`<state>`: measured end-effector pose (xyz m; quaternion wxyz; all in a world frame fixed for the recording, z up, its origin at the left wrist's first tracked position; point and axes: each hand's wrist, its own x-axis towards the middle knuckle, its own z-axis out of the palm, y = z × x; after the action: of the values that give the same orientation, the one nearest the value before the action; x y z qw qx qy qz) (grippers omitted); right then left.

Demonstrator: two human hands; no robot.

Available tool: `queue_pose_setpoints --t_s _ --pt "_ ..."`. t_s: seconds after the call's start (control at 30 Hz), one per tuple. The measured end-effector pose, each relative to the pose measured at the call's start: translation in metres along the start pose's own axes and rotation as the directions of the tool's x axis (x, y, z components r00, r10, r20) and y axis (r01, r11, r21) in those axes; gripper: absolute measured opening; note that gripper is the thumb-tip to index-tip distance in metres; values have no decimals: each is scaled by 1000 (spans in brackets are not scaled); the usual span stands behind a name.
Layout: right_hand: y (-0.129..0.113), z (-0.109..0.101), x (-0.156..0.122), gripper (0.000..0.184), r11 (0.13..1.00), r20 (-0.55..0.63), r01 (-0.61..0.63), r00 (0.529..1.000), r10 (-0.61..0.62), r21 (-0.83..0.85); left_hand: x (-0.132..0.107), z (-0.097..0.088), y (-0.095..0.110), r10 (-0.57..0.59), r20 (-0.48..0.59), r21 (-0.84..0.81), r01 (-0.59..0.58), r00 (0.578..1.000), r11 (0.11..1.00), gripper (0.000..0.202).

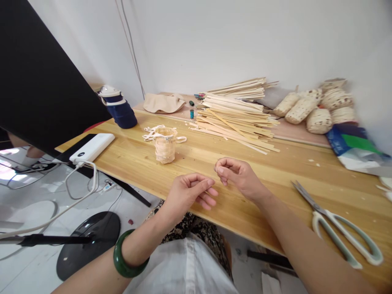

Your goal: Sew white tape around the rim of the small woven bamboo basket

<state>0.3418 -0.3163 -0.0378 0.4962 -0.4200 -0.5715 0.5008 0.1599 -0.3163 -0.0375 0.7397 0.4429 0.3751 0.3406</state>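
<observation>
Both hands hover over the near edge of the wooden table [275, 163], close together. My left hand [190, 194], with a green bangle on its wrist, pinches thumb against forefinger; the other fingers curl loosely. My right hand [234, 173] is also closed in a pinch, its fingertips facing the left hand's. Whatever lies between the pinches is too thin to make out. A small woven basket [164, 145] of pale strips stands upright farther back on the table, with loose strips [151, 132] behind it.
A pile of flat bamboo strips [235, 116] lies at the back, woven items [318, 108] at the far right, scissors [337, 222] at the right. A white power bank [92, 148] with a cable, a blue bottle [118, 107] and a black screen [39, 77] stand to the left.
</observation>
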Motion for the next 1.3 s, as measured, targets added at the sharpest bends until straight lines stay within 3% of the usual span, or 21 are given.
queue_pose_setpoints --t_s 0.3,0.53,0.67,0.8,0.97,1.3 --pt "2 -2 0 35 996 -73 -30 997 37 84 -2 -2 3 67 -22 -3 -67 998 998 29" --pt "20 -11 7 32 991 -174 -102 978 117 90 -1 -6 3 129 -48 -5 -130 990 992 29" --pt "17 -11 5 29 990 -25 -135 990 136 39 -2 -7 8 166 -93 1 -167 982 986 27" --pt "10 0 1 33 997 124 -69 990 67 15 -2 -4 11 148 -73 11 -147 986 989 28" --pt "12 7 1 29 999 97 27 995 -32 47 4 -4 5 130 -52 53 -127 990 990 29" --pt "12 8 2 19 989 86 39 995 -51 140 3 0 6 88 -16 69 -87 996 994 31"
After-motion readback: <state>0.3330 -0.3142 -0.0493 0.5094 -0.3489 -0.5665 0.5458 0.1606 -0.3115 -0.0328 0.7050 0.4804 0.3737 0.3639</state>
